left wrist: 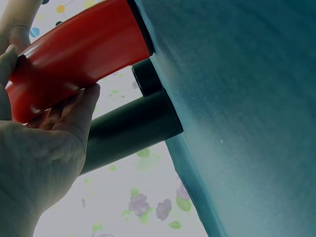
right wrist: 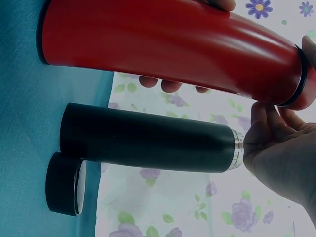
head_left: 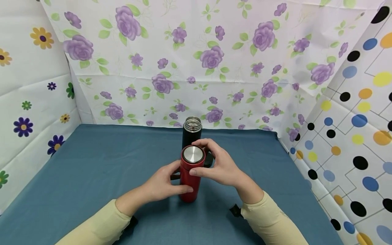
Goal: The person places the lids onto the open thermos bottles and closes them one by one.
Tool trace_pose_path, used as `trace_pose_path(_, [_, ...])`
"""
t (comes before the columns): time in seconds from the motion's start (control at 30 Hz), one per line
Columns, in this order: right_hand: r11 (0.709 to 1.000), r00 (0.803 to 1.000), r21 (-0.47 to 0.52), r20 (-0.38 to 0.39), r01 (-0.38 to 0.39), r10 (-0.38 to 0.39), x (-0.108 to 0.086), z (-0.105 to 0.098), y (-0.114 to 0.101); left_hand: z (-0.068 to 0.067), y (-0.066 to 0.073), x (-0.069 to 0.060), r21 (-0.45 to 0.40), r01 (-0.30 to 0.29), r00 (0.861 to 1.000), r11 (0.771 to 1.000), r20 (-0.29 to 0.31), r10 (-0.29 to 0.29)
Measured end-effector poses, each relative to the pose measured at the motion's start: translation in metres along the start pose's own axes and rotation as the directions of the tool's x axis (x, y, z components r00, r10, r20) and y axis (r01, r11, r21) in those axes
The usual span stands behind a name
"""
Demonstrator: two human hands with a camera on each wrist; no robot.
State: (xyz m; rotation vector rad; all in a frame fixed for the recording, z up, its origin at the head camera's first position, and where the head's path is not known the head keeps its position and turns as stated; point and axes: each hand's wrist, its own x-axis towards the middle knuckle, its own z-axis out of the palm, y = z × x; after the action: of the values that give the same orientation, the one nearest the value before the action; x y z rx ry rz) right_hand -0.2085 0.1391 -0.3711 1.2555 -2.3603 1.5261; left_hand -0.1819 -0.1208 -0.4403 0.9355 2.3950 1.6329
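now | curled | left fingers (head_left: 183, 189): red flask (head_left: 189, 179) | right fingers (head_left: 202, 172): its top (head_left: 194, 154)

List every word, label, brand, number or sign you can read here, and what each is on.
None can be read.
Red flask and its silver top: no lettering visible.
Black flask and black cap: none visible.
Flowered backdrop and dotted cloth: printed patterns only.

Blue cloth-covered surface (head_left: 107, 170) below the left hand (head_left: 159, 183), white flower-print sheet (head_left: 33, 97) to its left, creased purple-rose backdrop (head_left: 183, 64) beyond, dotted white sheet (head_left: 346, 139) right of the right hand (head_left: 223, 166).
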Motion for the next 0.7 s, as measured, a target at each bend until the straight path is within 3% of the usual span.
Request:
trace_pose_path(0.2, [1.0, 1.0, 0.0, 0.004, 0.007, -0.007, -0.0002, 0.0004, 0.0012, -0.0004, -0.0003, 0.0, 0.007, -0.001, 1.0, 1.0, 0.001, 0.001])
trace_pose_path(0.7, [0.989, 0.987, 0.075, 0.085, 0.129, -0.135, 0.0006, -0.0004, 0.006, -0.0002, -0.0017, 0.0006, -0.004, 0.004, 1.0, 1.0, 0.003, -0.004])
